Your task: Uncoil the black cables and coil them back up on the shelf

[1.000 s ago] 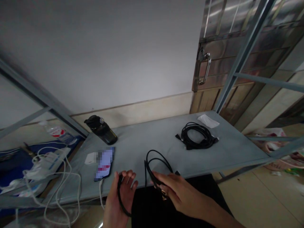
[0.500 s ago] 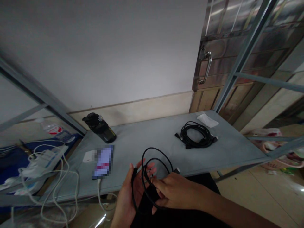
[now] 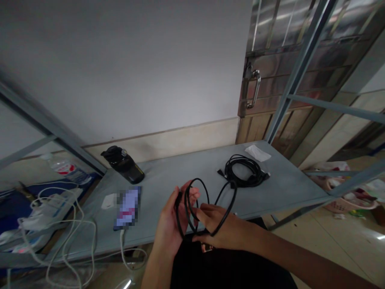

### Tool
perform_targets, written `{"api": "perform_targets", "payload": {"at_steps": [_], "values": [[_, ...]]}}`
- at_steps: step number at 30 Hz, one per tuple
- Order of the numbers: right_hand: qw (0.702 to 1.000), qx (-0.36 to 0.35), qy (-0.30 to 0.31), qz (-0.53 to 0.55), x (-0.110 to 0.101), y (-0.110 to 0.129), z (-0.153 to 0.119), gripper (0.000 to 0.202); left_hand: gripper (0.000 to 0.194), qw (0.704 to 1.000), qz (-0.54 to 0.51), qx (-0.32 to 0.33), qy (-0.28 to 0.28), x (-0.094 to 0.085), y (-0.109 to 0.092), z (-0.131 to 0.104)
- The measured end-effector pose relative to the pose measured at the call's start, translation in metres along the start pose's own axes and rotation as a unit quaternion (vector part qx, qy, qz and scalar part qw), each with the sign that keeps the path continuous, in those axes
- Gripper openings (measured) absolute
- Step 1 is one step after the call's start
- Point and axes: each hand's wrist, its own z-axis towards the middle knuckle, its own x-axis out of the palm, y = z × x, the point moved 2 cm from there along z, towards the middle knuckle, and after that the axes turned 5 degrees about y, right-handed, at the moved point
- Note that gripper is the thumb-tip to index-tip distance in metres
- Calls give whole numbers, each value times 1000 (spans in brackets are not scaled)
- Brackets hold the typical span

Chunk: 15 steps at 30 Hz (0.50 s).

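Holding a black cable [image 3: 187, 202] in loose loops, you work just above the near edge of the table [image 3: 168, 176], over your lap. Left hand [image 3: 171, 218]: half open, palm turned inward, fingers lightly bent; one length of cable lies along the thumb side and the loops stand in front of the palm. Can't tell how firmly the thumb pins it. Right hand [image 3: 227, 230]: fingers curled in, closed on a strand low in the loops; fingertips partly hidden. One wide bow swings out over the back of that hand toward the coil [image 3: 255, 178], which lies on the table, right of centre, paper [image 3: 258, 153] just behind it.

Step in hand, as you'd judge it: winding the cable into turns, roughly partway. Turns are uneven, the outer one much wider than the rest. Next move probably calls for the right hand to lay its strand into the left palm, thumb closing over the crossing, slack bow drawn in to match. Loose turns could spring apart if the left stays that slack.

At left: bottle [image 3: 128, 168], phone [image 3: 128, 208], both well apart from the loops.
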Motion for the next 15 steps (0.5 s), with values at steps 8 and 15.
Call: {"api": "perform_targets", "payload": {"at_steps": [8, 15], "values": [[999, -19, 41, 24, -3, 2, 1, 91, 39, 998, 54, 18, 41, -7, 3, -2], [988, -8, 129, -79, -4, -3, 2, 54, 41, 1000, 10, 6, 10, -27, -9, 8]]}}
